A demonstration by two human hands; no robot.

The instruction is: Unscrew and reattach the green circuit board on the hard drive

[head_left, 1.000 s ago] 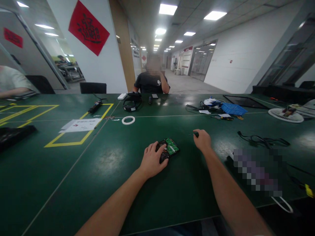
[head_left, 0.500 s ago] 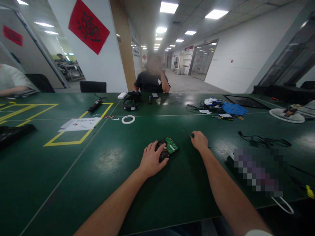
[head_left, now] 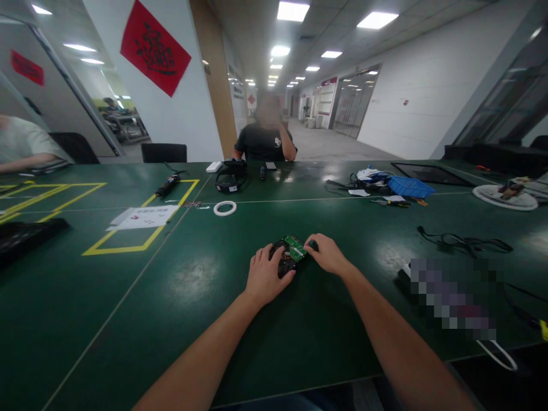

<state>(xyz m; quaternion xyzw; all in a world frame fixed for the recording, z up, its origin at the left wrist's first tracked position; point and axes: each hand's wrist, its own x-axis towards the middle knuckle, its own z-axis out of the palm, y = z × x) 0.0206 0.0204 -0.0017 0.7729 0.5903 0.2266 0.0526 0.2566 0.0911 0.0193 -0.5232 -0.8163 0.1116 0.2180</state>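
Observation:
A hard drive (head_left: 295, 246) lies on the green tabletop with its green circuit board facing up. My left hand (head_left: 268, 275) grips the drive's near left side, the thumb along the front edge and the fingers over the top. At the drive's right edge is my right hand (head_left: 327, 253), its fingers closed around a small screwdriver (head_left: 314, 245) with a dark handle. The screwdriver's tip is hidden or too small to make out. I cannot tell whether it touches the board.
A white ring (head_left: 225, 208) lies beyond the drive, left of a blue basket (head_left: 411, 186) and pliers (head_left: 390, 202). Black cable (head_left: 462, 241) and a blurred-out object (head_left: 454, 299) are to the right. Papers (head_left: 143, 217) lie left. A person (head_left: 265, 140) sits opposite.
My right hand has moved left with the screwdriver, from the bare tabletop to the drive's right edge. My left hand has kept its hold on the hard drive.

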